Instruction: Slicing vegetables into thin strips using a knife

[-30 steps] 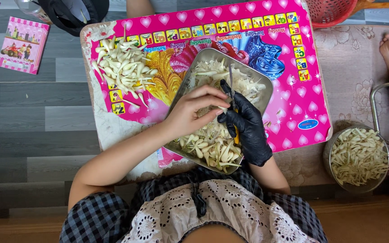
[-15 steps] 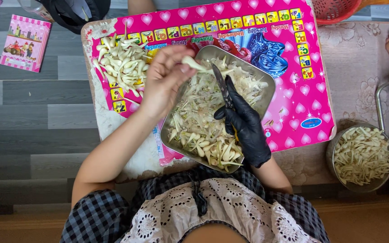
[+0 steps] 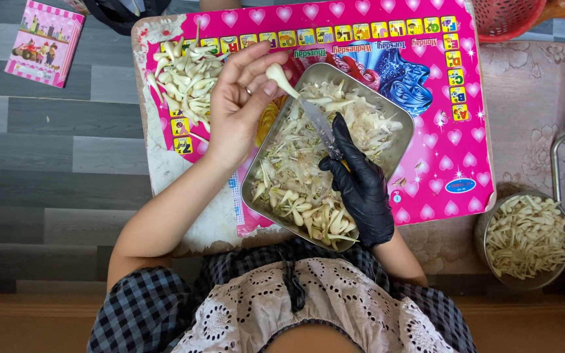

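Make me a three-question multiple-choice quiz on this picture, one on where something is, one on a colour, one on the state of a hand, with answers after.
1. Where does the round metal bowl of pale pieces stand?
A. at the picture's right, off the pink mat
B. on the pink mat
C. inside the tray

2. What colour is the glove on the right hand?
A. white
B. black
C. pink

3. What is the left hand doing?
A. lying flat and empty
B. gripping the booklet
C. pinching a pale clove-like piece

Answers:
1 A: the bowl sits beyond the edge of the pink mat.
2 B: the glove gripping the knife is black.
3 C: its fingers hold the pale piece above the metal tray.
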